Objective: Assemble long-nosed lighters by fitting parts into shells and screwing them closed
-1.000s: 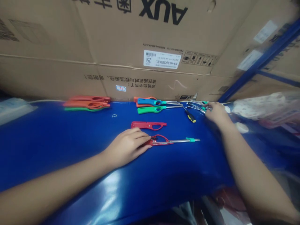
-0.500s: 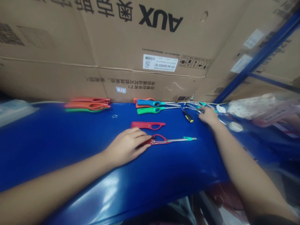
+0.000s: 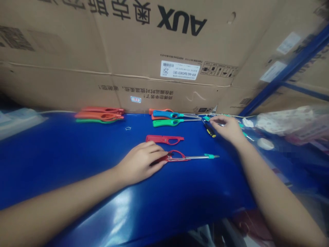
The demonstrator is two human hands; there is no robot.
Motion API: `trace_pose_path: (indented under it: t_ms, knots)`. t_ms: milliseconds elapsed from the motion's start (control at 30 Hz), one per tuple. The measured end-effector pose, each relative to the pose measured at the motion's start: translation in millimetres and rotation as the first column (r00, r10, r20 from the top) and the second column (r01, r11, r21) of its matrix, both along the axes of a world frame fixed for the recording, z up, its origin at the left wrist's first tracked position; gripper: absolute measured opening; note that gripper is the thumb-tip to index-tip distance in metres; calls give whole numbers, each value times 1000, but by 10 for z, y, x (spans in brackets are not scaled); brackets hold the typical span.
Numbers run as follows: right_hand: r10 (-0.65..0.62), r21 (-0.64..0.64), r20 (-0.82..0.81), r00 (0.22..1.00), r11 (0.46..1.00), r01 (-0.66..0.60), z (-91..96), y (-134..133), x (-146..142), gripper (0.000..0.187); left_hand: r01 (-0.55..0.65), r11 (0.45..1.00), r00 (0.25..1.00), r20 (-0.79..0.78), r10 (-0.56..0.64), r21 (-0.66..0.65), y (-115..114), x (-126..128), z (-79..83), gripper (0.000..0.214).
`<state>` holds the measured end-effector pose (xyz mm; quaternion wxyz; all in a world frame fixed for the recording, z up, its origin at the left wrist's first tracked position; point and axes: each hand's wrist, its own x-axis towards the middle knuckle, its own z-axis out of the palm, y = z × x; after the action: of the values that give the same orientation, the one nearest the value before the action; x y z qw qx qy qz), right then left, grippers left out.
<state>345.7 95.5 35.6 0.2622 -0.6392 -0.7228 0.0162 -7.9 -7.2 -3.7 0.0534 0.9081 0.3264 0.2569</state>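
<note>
Left hand (image 3: 140, 163) lying flat on red lighter (image 3: 177, 157) at middle of bench (image 3: 64, 154), grip wide, pinning it against sliding. Right hand (image 3: 227, 127) reaching beside screwdriver (image 3: 210, 130) near back edge; cannot tell its grip.

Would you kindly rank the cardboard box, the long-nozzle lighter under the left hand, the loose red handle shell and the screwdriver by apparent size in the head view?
1. cardboard box.
2. long-nozzle lighter, handle partly under the left hand.
3. red handle shell.
4. screwdriver, though it lies farther off.
</note>
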Motion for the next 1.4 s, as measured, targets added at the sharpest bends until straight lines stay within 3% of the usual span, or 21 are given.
trace_pose_path:
  t_ms: [67, 133, 200, 233, 333, 433, 500, 600, 733, 900, 967, 1167, 1400]
  knots:
    - [211, -21, -19, 977, 977, -212, -6, -90, -142, 19, 1, 1000, 1000, -4, -1, -6, 7, -2, -2, 26]
    - [497, -57, -38, 867, 865, -499, -13, -167, -251, 18, 2, 1000, 1000, -15, -2, -13, 13, -4, -1, 26]
    - [632, -97, -48, 773, 767, -634, -13, -221, -316, 18, 3, 1000, 1000, -27, -3, -22, 16, -6, 3, 26]
    - [658, -114, -51, 751, 743, -659, -11, -238, -332, 18, 3, 1000, 1000, -30, -4, -28, 16, -8, 7, 26]
    - [654, -135, -57, 754, 743, -655, -15, -254, -341, 14, -7, 999, 1000, -27, 6, -37, 11, -10, 20, 28]
    - [545, -111, -32, 838, 831, -545, -63, -228, -330, 20, -21, 999, 1000, -17, 21, -39, 3, -6, 37, 33]
    - [513, -117, 10, 858, 853, -508, -110, -200, -324, 23, -24, 999, 1000, -12, 23, -44, -2, -1, 46, 35]
    - [566, -146, 27, 824, 818, -557, -151, -186, -341, 15, -24, 998, 1000, -10, 24, -57, -3, 4, 48, 34]
    - [606, -95, -71, 792, 787, -610, -92, -301, -458, 16, -6, 997, 1000, -5, 5, -81, 9, 2, 38, 33]
    - [741, -188, -172, 649, 622, -760, -13, -564, -671, 12, 13, 992, 1000, 10, -12, -125, 22, 5, 34, 29]
    - [764, -224, -156, 626, 590, -775, -34, -623, -725, 8, 11, 990, 1000, 12, -10, -139, 21, 9, 35, 27]
    - [775, -248, -137, 617, 576, -779, -154, -638, -790, 7, 13, 983, 1000, -6, -14, -181, 23, 19, 46, 25]
    - [791, -233, -116, 601, 567, -790, -148, -684, -856, 10, 45, 972, 999, -6, -47, -231, 30, 11, 56, 25]
